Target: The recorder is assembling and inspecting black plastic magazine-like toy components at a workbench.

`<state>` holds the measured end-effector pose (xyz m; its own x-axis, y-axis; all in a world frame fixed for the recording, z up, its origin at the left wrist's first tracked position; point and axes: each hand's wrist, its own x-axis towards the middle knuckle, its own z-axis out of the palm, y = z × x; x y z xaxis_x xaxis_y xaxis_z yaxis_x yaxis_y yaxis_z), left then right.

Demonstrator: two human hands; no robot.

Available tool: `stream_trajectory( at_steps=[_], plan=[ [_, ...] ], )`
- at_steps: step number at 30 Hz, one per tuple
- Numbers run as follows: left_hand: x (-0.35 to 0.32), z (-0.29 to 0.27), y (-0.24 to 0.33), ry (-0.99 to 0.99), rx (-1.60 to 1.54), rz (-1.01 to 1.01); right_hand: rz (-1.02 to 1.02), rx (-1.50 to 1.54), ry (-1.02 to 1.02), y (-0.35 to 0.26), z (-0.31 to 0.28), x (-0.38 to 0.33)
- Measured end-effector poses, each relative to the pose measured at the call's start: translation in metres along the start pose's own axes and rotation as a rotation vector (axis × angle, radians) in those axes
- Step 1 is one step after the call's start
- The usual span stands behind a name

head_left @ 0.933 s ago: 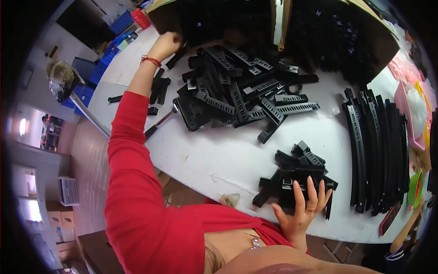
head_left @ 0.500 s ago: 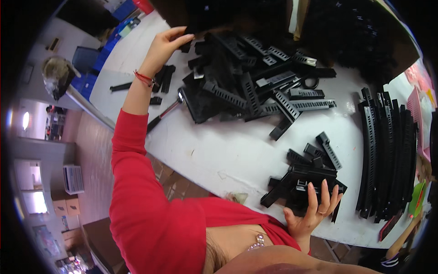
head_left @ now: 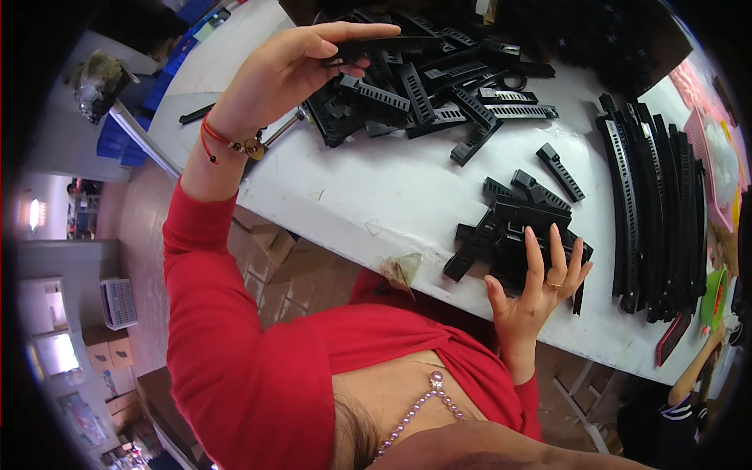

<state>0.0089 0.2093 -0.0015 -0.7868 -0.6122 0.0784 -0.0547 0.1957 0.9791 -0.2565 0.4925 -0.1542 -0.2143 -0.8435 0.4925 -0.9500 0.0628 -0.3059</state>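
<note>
My left hand [head_left: 290, 74] is raised over the near left side of a heap of black slotted plastic parts [head_left: 419, 94]. Its thumb and fingers grip a long dark plastic strip [head_left: 388, 48]. My right hand [head_left: 540, 270] lies with fingers spread against a smaller cluster of black plastic pieces [head_left: 517, 213] near the table's front edge. Its fingertips touch the dark pieces, but they are not wrapped round any of them. One loose slotted piece [head_left: 561, 172] sits just beyond that cluster. A tool with a metal shaft [head_left: 283, 129] shows partly behind my left wrist.
Long black slotted strips [head_left: 654, 211] stand in a row at the right, beside a pink basket [head_left: 705, 160]. Large dark boxes [head_left: 627, 70] back the heap. A green object [head_left: 714, 298] and another person's arm [head_left: 693, 368] are at the far right.
My left hand has come back from the far left of the heap, now with a dark strip in its grip. My right hand stays at the small cluster. The whole view has shifted slightly.
</note>
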Motion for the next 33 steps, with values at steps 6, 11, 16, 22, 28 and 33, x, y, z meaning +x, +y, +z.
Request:
stream_trajectory(
  at_steps=[6,11,16,22,28,33],
  plan=[
    [0.004,0.009,-0.004,-0.042,-0.105,0.017,-0.01,0.019,0.029,0.002,0.0,-0.002],
    [0.012,0.02,-0.008,0.081,-0.063,-0.045,-0.011,0.025,0.042,0.003,0.002,-0.001],
    [0.024,0.079,-0.026,-0.202,0.434,0.195,0.002,0.042,0.105,0.004,0.002,-0.003],
    [0.035,0.18,-0.075,-0.33,0.337,0.646,-0.062,-0.019,0.221,0.001,0.003,-0.007],
    [0.103,0.093,-0.045,-0.058,0.628,0.803,0.054,0.012,0.078,0.003,0.001,-0.004],
    [0.17,-0.14,-0.086,0.512,0.751,0.162,0.064,-0.008,-0.017,-0.002,-0.005,0.003]
  ],
)
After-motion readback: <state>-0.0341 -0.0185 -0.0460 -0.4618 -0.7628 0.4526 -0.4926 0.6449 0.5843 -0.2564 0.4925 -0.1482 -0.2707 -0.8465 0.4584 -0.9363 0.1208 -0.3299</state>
